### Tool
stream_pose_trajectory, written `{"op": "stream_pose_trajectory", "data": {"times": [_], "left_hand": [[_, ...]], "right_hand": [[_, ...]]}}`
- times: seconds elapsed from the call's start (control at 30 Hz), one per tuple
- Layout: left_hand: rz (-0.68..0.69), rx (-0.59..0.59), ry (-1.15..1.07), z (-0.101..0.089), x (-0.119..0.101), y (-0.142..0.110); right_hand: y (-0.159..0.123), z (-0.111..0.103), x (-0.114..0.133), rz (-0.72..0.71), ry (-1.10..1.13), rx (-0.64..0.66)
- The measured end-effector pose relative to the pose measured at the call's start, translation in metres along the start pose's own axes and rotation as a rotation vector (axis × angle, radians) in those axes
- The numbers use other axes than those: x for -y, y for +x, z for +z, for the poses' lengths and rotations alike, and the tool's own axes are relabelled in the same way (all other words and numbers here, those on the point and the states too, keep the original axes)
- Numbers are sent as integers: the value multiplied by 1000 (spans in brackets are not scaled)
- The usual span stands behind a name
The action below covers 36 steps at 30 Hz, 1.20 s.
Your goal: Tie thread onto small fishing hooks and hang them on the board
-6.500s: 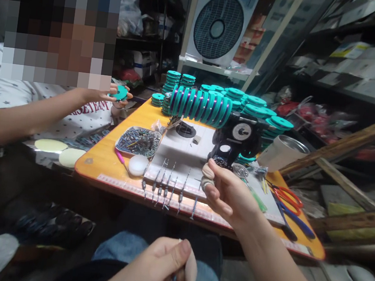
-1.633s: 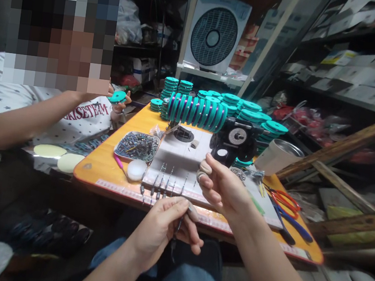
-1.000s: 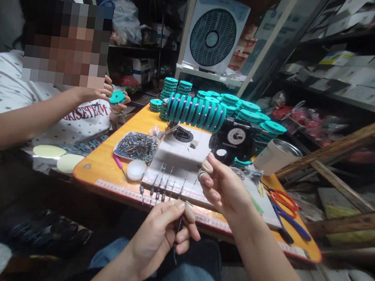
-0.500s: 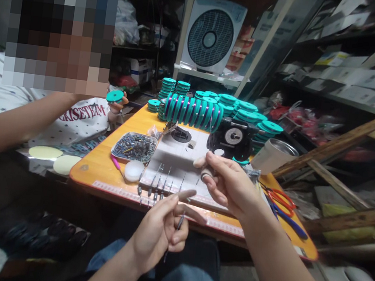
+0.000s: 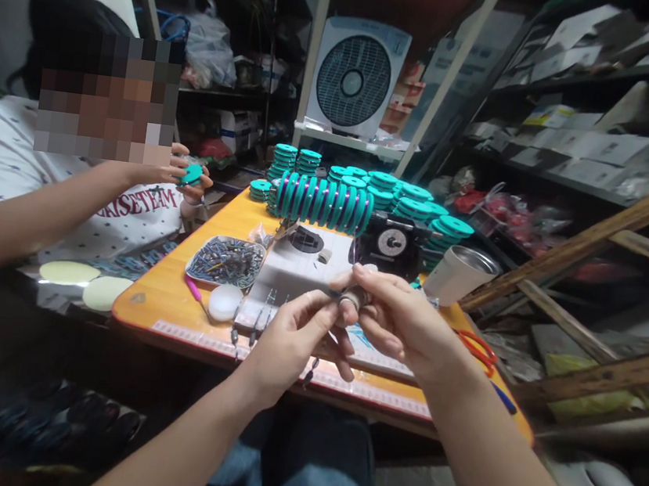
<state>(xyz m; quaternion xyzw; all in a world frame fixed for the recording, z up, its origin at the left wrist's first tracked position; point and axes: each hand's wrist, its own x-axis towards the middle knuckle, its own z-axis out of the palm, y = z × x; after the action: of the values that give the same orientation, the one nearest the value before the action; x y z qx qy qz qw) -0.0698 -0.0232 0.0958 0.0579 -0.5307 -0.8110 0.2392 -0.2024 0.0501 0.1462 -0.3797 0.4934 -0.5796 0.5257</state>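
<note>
My left hand and my right hand meet fingertip to fingertip above the near edge of the orange table. The left fingers pinch a thin line with a small dark sinker dangling below. The right thumb and fingers are closed on something tiny that I cannot make out. Behind my hands a white foam block holds several hanging rigs. A row of teal spools sits on a black winder.
A person in a white shirt at the left holds a teal spool. On the table lie a tray of small parts, a white round lid, a white cup and red scissors. Shelves and a fan stand behind.
My left hand rose from my lap to table height and came against the right fingertips. The right hand shifted slightly down and left; the view moved.
</note>
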Motion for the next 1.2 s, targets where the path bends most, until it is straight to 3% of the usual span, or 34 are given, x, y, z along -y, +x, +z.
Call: {"op": "stream_pose_trajectory", "data": {"times": [0.1, 0.23, 0.6, 1.2], "left_hand": [[-4, -36, -73, 1, 6, -5], [-95, -105, -173, 2, 13, -15], [-245, -164, -228, 1, 27, -32], [-206, -196, -275, -8, 33, -34]], "right_hand": [[6, 5, -10, 85, 270, -56], [14, 12, -15, 139, 385, -198], [17, 5, -26, 106, 305, -191], [16, 7, -29, 68, 193, -147]]}}
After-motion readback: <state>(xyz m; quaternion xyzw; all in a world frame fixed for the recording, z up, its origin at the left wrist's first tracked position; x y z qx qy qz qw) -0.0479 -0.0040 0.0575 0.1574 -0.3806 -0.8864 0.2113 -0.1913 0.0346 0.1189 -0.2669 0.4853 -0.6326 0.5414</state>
